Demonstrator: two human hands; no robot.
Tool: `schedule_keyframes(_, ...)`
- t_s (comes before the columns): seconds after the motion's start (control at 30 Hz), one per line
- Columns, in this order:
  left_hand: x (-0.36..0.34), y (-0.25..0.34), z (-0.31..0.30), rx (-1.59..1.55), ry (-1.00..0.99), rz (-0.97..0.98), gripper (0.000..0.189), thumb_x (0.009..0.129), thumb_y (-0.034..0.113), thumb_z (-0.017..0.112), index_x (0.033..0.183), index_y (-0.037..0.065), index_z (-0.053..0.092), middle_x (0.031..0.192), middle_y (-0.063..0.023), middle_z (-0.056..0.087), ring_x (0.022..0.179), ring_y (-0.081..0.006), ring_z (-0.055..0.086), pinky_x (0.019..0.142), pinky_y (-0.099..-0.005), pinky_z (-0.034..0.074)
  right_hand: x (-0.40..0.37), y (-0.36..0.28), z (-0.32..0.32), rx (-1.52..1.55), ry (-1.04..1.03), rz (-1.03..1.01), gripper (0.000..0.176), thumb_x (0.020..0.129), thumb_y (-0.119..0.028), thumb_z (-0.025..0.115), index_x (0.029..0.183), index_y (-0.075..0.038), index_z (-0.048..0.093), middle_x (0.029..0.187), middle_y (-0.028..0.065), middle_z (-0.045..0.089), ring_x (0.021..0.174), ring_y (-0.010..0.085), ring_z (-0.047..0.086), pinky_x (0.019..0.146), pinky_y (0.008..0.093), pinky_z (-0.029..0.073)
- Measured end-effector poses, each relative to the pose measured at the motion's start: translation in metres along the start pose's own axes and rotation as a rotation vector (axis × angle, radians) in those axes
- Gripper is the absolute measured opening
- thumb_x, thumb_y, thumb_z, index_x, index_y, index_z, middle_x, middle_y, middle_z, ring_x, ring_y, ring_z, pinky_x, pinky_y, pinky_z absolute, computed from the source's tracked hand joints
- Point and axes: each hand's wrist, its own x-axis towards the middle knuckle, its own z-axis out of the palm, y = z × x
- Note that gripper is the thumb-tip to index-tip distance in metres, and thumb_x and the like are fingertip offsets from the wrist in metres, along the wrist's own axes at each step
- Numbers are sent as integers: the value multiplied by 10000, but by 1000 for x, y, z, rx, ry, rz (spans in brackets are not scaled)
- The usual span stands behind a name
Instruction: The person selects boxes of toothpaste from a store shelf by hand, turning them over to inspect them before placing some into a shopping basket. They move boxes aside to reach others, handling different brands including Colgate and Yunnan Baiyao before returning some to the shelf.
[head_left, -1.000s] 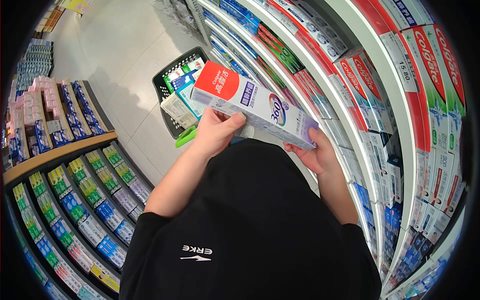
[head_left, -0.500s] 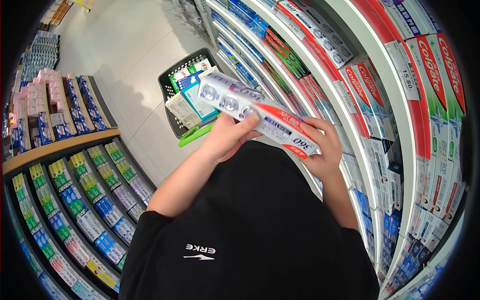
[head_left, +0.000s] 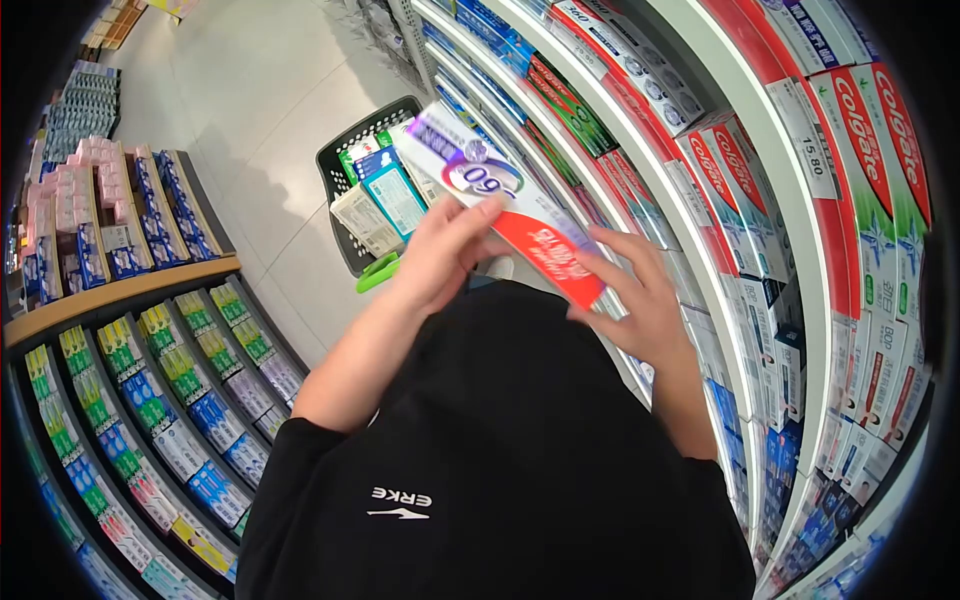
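A long toothpaste box [head_left: 475, 165] in white, purple and red lies slantwise across the space before my chest, its broad face with a large "60" turned up. My left hand [head_left: 445, 250] is closed around its near long side, thumb on top. At the red end, my right hand [head_left: 645, 305] has its fingers on one edge and the thumb by the opposite corner, a loose hold. Below the box, a dark shopping basket [head_left: 337, 228] with a green handle [head_left: 378, 272] is partly covered. It holds a teal-edged box [head_left: 397, 200], a cream box [head_left: 367, 220] and other packs.
Curved shelves to the right carry Colgate boxes [head_left: 870, 150], more white and red boxes [head_left: 640, 65] and a price tag [head_left: 808, 140]. On the left stands a rack of hanging toothbrush packs [head_left: 160, 400], with pink packs [head_left: 85, 185] above. Pale floor tiles [head_left: 250, 90] run between them.
The toothpaste box has rolled over in my hands, from the side with round pictures to the broad printed face. My right hand's fingers have loosened and shifted at the red end.
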Motion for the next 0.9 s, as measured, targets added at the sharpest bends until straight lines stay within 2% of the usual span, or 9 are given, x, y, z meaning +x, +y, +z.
schedule_keyframes(0.13, 21, 23, -14, 36, -45, -81, 385, 1031, 350, 637, 1208, 8, 641, 1052, -91, 739, 943, -144, 732, 839, -321, 594, 9, -2, -11, 287, -66, 90, 809, 689, -326, 925, 1405, -100, 624, 1469, 156, 554, 1250, 342, 589, 1044, 438, 484)
schedule_keyframes(0.17, 16, 30, -4, 46, 70, -165, 404, 1024, 374, 648, 1142, -10, 697, 979, -85, 751, 878, -126, 725, 797, -302, 588, 11, -2, -12, 216, -37, 113, 823, 680, -325, 920, 1414, -104, 620, 1496, 157, 534, 1258, 337, 581, 1047, 439, 469)
schedule_keyframes(0.3, 27, 49, 1, 535, -237, -220, 436, 1002, 403, 680, 1028, -24, 765, 978, -56, 753, 831, -71, 675, 764, -243, 539, 37, -2, -21, -81, 195, 97, 799, 676, -348, 906, 1397, -130, 641, 1426, 106, 561, 1272, 341, 553, 1053, 457, 435)
schedule_keyframes(0.4, 27, 42, 9, 642, -275, -34, 436, 985, 422, 702, 969, -7, 779, 880, -11, 730, 774, -53, 628, 724, -235, 506, 52, -19, -38, -477, 102, 28, 831, 665, -470, 870, 1392, -132, 648, 1396, 116, 581, 1298, 351, 547, 1082, 478, 411)
schedule_keyframes(0.53, 31, 42, 3, 756, -427, -158, 461, 966, 447, 722, 872, 0, 782, 690, 56, 600, 664, -35, 488, 609, -248, 399, 50, -22, -48, -480, 0, 6, 813, 670, -499, 839, 1393, -178, 654, 1424, 103, 562, 1308, 365, 534, 1074, 485, 417)
schedule_keyframes(0.73, 22, 43, 7, 641, -573, -371, 448, 990, 436, 693, 951, -4, 761, 776, 12, 673, 737, -24, 568, 665, -225, 468, 58, -15, -50, -177, -189, -35, 807, 638, -375, 900, 1377, -155, 659, 1379, 120, 616, 1271, 302, 580, 1029, 443, 466)
schedule_keyframes(0.8, 28, 42, -5, 680, -699, -370, 432, 1009, 421, 668, 1022, -2, 760, 827, -1, 693, 772, -33, 587, 690, -234, 481, 54, -10, -50, -43, -242, 18, 733, 604, -278, 950, 1274, -124, 694, 1229, 97, 690, 1141, 283, 659, 960, 412, 515)
schedule_keyframes(0.83, 32, 42, -22, 731, -814, -247, 745, 1008, 655, 528, 1185, -43, 717, 1042, -112, 746, 952, -138, 683, 836, -278, 537, 53, -11, -53, 0, -247, 31, 702, 607, -273, 955, 1247, -135, 699, 1188, 84, 701, 1118, 293, 669, 957, 414, 520)
schedule_keyframes(0.9, 29, 43, -41, 256, -823, -345, 1012, 928, 824, 385, 1274, -88, 654, 1192, -190, 709, 1101, -239, 679, 960, -319, 527, 49, -10, -54, 67, -189, 24, 642, 591, -237, 972, 1167, -124, 711, 1094, 76, 722, 1032, 299, 697, 900, 391, 545)
